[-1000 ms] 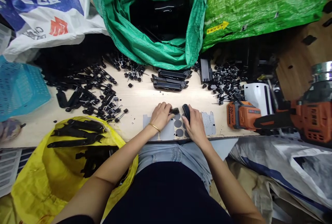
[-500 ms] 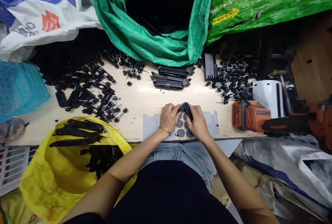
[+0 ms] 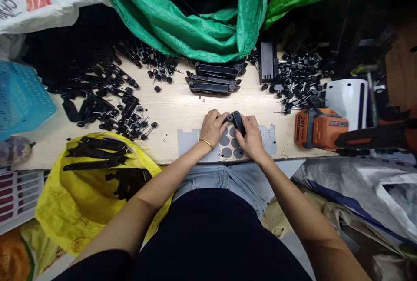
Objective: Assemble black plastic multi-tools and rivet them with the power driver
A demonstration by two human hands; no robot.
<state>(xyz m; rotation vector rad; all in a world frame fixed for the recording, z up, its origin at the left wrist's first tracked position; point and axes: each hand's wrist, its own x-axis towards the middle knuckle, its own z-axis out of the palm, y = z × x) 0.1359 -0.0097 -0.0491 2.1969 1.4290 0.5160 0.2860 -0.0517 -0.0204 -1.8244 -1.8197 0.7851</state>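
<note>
Closest to us, at the near edge of the worktop (image 3: 176, 114), our left hand (image 3: 213, 128) and right hand (image 3: 250, 137) meet over a grey sheet of round pads (image 3: 228, 146). Both sets of fingers are clamped on one small black plastic part (image 3: 237, 121), held just above the sheet: the right hand grips its longer body, the left pinches the end that points left. We judge this to be a joining or fitting step, and it goes best if we keep the right hand still as the anchor, let the left fingertips do the fine aligning, and press straight rather than at a slant so nothing twists. At our left knee a yellow bag (image 3: 81, 198) holds long black pieces. Further out lie a stack of long black bars (image 3: 213, 79), loose black clips and screws (image 3: 114, 98) to the left, more screws (image 3: 299, 77) to the right, and an orange power drill (image 3: 321, 128). Beyond them a green sack (image 3: 195, 24) gapes open.
</note>
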